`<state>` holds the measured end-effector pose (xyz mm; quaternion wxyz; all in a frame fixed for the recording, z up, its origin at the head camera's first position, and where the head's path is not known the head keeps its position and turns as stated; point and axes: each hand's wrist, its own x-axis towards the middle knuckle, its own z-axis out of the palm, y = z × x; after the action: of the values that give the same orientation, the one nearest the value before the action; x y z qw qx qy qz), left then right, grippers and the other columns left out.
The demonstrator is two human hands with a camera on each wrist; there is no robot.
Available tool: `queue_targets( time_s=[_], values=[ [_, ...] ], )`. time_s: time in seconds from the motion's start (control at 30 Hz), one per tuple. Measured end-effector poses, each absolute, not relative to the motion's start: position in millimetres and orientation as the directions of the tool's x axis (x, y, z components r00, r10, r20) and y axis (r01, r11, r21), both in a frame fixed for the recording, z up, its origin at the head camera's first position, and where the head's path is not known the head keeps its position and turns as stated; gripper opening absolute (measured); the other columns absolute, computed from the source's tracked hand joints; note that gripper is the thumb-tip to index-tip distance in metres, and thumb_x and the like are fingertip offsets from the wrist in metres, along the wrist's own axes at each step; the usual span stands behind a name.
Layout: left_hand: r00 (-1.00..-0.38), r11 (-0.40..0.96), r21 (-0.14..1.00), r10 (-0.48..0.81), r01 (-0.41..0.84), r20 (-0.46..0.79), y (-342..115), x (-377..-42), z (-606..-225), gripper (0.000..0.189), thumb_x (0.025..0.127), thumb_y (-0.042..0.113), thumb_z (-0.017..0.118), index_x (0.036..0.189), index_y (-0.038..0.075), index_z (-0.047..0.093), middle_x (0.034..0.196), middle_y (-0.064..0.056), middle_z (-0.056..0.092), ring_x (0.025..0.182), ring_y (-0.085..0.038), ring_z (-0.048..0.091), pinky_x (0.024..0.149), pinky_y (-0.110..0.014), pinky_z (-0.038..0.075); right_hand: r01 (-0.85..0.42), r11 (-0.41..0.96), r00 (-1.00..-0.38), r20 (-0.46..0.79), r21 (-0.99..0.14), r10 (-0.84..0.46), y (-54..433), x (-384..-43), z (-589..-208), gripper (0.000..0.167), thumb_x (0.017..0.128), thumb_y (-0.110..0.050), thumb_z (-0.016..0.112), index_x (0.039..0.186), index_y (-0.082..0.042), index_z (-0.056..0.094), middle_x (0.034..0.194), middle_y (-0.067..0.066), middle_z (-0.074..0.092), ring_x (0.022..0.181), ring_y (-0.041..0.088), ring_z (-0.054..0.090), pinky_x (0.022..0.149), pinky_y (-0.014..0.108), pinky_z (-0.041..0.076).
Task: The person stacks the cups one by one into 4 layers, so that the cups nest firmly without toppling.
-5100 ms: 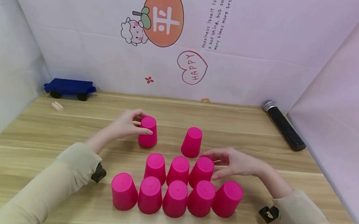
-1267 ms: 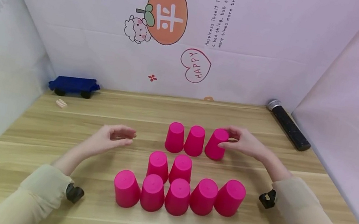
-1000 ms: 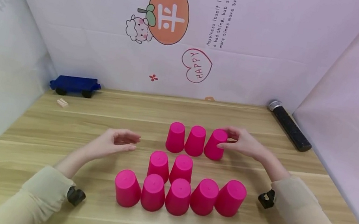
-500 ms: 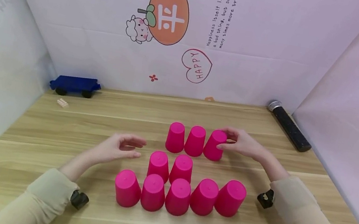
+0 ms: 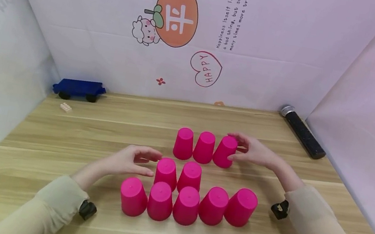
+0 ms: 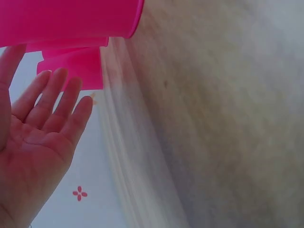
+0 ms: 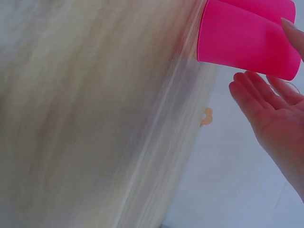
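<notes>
Pink plastic cups stand upside down in three rows. In the head view, my left hand [image 5: 132, 160] has its fingers and thumb spread just left of the middle row's left cup [image 5: 166, 173]. The left wrist view shows that palm [image 6: 38, 147] with extended fingers and nothing held. My right hand [image 5: 254, 151] is around the right side of the back row's right cup [image 5: 225, 152]. In the right wrist view its fingers [image 7: 254, 92] are extended close to that cup [image 7: 247, 40], the thumb on the other side; contact is hard to tell.
Two more back-row cups [image 5: 203, 148] stand beside the right one. Another middle cup [image 5: 190, 177] and a front row of several cups [image 5: 186, 207] stand nearer. A blue toy wagon [image 5: 78, 89], a small pale block [image 5: 65, 107] and a microphone [image 5: 301, 133] lie by the walls.
A cup came from the middle row to the back row's right end with my right hand; the back-left cup moved right. My left hand let go and came forward to the middle row; right fingers loosened.
</notes>
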<state>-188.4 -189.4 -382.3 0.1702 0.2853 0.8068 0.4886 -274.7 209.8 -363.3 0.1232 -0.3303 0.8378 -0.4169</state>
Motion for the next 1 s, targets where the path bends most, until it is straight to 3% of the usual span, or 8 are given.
queue_targets(
  time_s=[0.17,0.27,0.6,0.73,0.8,0.9,1.0],
  values=[
    [-0.755,0.352,0.886,0.655,0.302,-0.003,-183,-190,-381,0.059,0.08,0.021,0.075,0.133,0.008,0.051,0.131,-0.01,0.057,0.12,-0.027,0.055,0.104,-0.05,0.042,-0.416,0.433,-0.754,0.037,-0.8,-0.656,215,-268,-359,0.079,0.079,-0.015,0.075,0.14,0.008,0.03,0.138,0.027,0.043,0.129,0.043,0.041,0.106,0.058,0.033],
    [-0.74,0.341,0.889,0.672,0.306,-0.003,-177,-191,-378,0.06,0.079,0.023,0.076,0.132,0.011,0.052,0.13,-0.008,0.057,0.119,-0.024,0.055,0.104,-0.05,0.042,-0.395,0.446,-0.763,0.016,-0.803,-0.646,220,-263,-356,0.076,0.081,-0.01,0.072,0.141,0.008,0.029,0.141,0.028,0.039,0.131,0.045,0.037,0.108,0.059,0.029],
    [-0.721,0.335,0.9,0.692,0.277,-0.036,-170,-191,-375,0.059,0.079,0.015,0.076,0.131,0.005,0.052,0.126,-0.012,0.06,0.116,-0.026,0.057,0.102,-0.045,0.045,-0.44,0.508,-0.776,0.029,-0.741,-0.63,241,-229,-349,0.073,0.081,-0.015,0.074,0.139,0.004,0.033,0.138,0.028,0.044,0.127,0.045,0.041,0.104,0.056,0.034],
    [-0.712,0.338,0.894,0.701,0.293,-0.032,-170,-191,-375,0.058,0.08,0.016,0.075,0.131,0.004,0.052,0.124,-0.013,0.06,0.114,-0.027,0.058,0.1,-0.042,0.047,-0.46,0.546,-0.777,0.02,-0.7,-0.629,251,-213,-349,0.068,0.081,-0.019,0.073,0.136,0.002,0.039,0.135,0.025,0.049,0.125,0.028,0.05,0.103,0.046,0.04],
    [-0.712,0.338,0.893,0.702,0.296,-0.03,-170,-191,-376,0.057,0.08,0.017,0.075,0.131,0.005,0.053,0.123,-0.012,0.061,0.114,-0.026,0.059,0.099,-0.041,0.048,-0.46,0.549,-0.777,0.016,-0.698,-0.63,255,-205,-348,0.066,0.082,-0.02,0.073,0.135,0.002,0.041,0.134,0.025,0.05,0.123,0.012,0.052,0.104,0.033,0.043],
    [-0.709,0.328,0.898,0.704,0.293,-0.025,-170,-191,-378,0.056,0.08,0.016,0.075,0.13,0.006,0.053,0.121,-0.011,0.062,0.113,-0.024,0.059,0.099,-0.04,0.048,-0.448,0.54,-0.772,0.004,-0.713,-0.636,261,-192,-347,0.065,0.082,-0.02,0.073,0.134,0.003,0.042,0.133,0.026,0.05,0.117,-0.01,0.047,0.1,0.013,0.041],
    [-0.715,0.323,0.902,0.698,0.286,-0.024,-170,-192,-379,0.055,0.079,0.015,0.076,0.129,0.007,0.055,0.12,-0.009,0.064,0.112,-0.022,0.059,0.099,-0.038,0.049,-0.445,0.531,-0.759,-0.011,-0.721,-0.651,265,-183,-346,0.064,0.082,-0.021,0.073,0.133,0.003,0.043,0.132,0.027,0.05,0.113,-0.019,0.041,0.096,0.006,0.038]
  ],
)
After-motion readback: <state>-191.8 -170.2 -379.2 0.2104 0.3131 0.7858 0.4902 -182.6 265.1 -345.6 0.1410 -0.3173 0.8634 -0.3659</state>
